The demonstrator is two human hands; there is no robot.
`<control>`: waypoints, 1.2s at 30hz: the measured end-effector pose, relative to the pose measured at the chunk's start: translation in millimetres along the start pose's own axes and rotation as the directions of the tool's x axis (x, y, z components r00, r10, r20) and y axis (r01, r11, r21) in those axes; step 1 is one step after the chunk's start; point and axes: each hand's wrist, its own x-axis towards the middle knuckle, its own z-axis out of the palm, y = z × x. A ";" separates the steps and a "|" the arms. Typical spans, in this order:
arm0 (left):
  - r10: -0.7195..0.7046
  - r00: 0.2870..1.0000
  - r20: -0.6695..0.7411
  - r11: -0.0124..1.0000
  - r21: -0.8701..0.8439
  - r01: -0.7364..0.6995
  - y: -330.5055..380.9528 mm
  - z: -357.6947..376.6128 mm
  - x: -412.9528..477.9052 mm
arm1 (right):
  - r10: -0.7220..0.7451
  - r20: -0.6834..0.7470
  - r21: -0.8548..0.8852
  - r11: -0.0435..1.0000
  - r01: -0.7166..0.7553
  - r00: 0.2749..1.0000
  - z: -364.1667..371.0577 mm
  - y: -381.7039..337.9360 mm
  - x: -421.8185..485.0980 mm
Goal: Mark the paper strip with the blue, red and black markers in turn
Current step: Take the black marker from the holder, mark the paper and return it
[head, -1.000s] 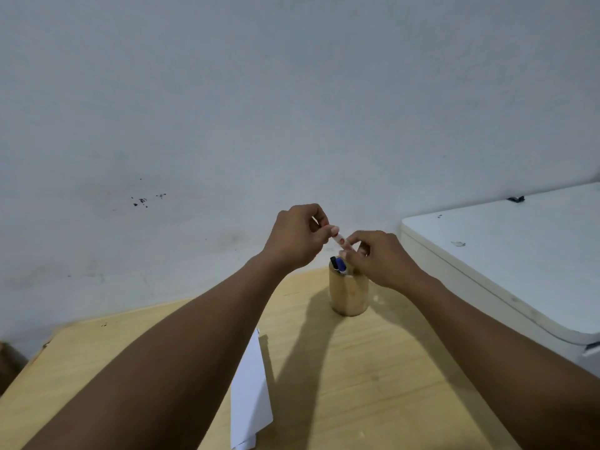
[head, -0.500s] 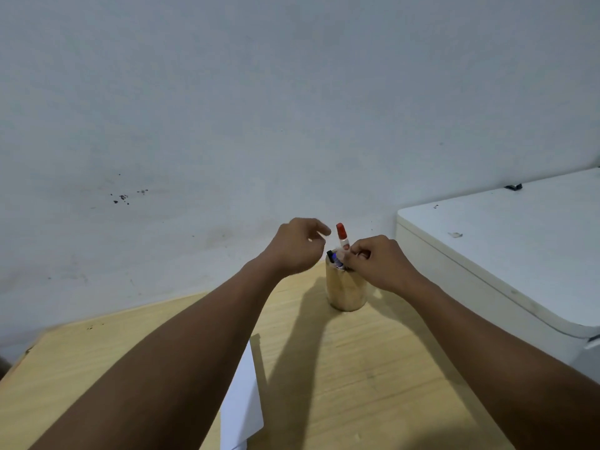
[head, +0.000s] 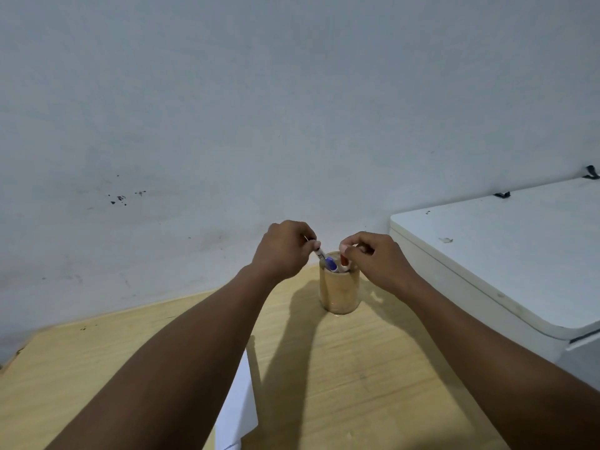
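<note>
A wooden cup [head: 339, 292] stands on the table near the wall. My right hand [head: 373, 259] is pinched over it, fingertips on top of the red marker [head: 344, 262], which sits low inside the cup. My left hand [head: 284, 251] pinches the white barrel of the blue marker [head: 330, 264], which leans out of the cup's left side with its blue end at the rim. I cannot make out the black marker. The white paper strip [head: 240, 407] lies on the table in front, partly hidden under my left forearm.
The light wooden table [head: 357, 368] ends at a grey wall behind the cup. A white appliance with a flat lid [head: 506, 254] stands close on the right, higher than the table. The table's left corner is at the frame's left edge.
The red marker, held up above the cup by my right hand, has gone down into the cup. My left hand let go of its tip and has closed on the blue marker.
</note>
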 end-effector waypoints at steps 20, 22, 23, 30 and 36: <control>-0.404 0.915 0.017 0.623 -0.727 0.289 -60.6 -175.6 -106.5 | -0.061 0.434 0.504 0.843 -0.187 0.899 93.7 -149.2 -30.8; -0.429 0.902 0.050 0.598 -0.733 0.325 -67.8 -174.0 -118.1 | -0.003 0.493 0.621 0.701 -0.350 0.870 104.9 -152.4 -37.2; -0.437 0.897 0.060 0.595 -0.729 0.338 -70.9 -171.9 -123.0 | 0.027 0.516 0.665 0.617 -0.420 0.856 110.3 -152.5 -41.2; -0.405 0.901 0.156 0.612 -0.686 0.393 -84.1 -143.7 -146.1 | 0.141 0.599 0.655 0.479 -0.584 0.788 152.0 -135.0 -65.9; -0.432 0.857 0.283 0.630 -0.586 0.510 -91.3 -122.9 -154.1 | 0.136 0.595 0.614 0.560 -0.556 0.793 171.7 -117.7 -68.7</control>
